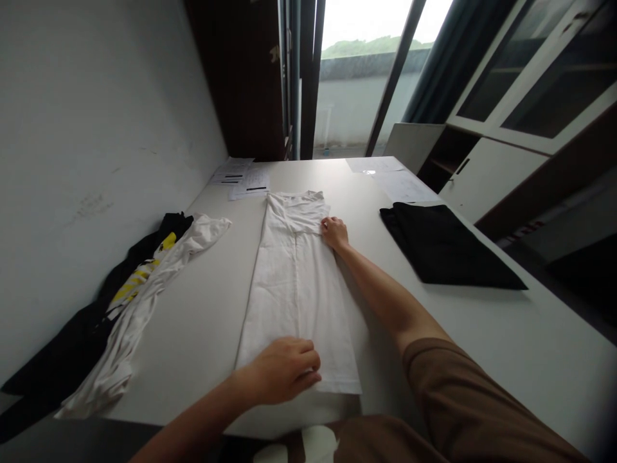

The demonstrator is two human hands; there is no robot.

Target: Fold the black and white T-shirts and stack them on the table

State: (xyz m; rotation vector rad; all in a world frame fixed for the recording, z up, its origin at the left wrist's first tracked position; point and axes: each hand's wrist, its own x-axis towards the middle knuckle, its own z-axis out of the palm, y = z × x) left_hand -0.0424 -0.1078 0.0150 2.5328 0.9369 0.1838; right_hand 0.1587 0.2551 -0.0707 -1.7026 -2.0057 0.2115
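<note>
A white T-shirt (284, 276), folded into a long strip, lies lengthwise on the white table (193, 347), with creased cloth folded over at its far end. At the strip's right edge near that end, my right hand (333, 232) has its fingers closed on the fabric. My left hand (283, 370) is over the lower part of the T-shirt, close to the near hem. Its fingers bend loosely, with a gap to the thumb, and no cloth shows between them. The hand hides part of the near left corner.
Along the wall on the left lie rumpled black, yellow-printed and white clothes (144, 289). A folded black garment (448, 247) rests on the right side. Paper sheets (248, 183) are at the far left corner, more papers (400, 183) at the far right. Cabinets (501, 173) stand beyond.
</note>
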